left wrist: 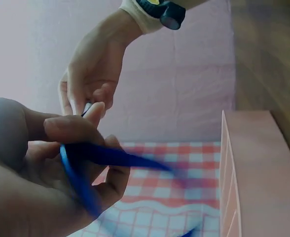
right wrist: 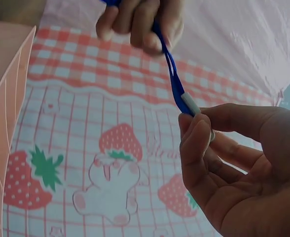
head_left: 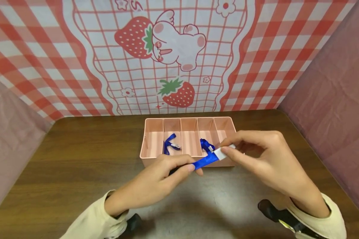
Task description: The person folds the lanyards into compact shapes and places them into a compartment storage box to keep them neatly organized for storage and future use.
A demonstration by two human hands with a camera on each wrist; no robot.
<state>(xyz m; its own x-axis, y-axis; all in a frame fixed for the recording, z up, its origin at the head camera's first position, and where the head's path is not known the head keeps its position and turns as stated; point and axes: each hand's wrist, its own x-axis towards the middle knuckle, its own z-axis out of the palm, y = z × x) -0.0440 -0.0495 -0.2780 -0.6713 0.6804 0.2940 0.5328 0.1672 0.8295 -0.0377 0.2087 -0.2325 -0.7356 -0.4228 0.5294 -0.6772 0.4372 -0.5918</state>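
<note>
You hold one blue lanyard point(head_left: 205, 161) stretched between both hands in front of the pink divided tray point(head_left: 149, 139): your left hand point(head_left: 155, 181) pinches the strap, and your right hand point(head_left: 263, 156) pinches its white end piece point(head_left: 224, 152). This appears to be the folding step. Next, gather the strap compactly and choose an empty compartment, since two already contain lanyards.

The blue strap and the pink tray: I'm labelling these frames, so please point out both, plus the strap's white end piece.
blue strap point(head_left: 205, 161): head view, on the stretch between the two hands.
pink tray point(head_left: 155, 118): head view, on its back rim.
white end piece point(right wrist: 189, 103): right wrist view, on its side.
</note>
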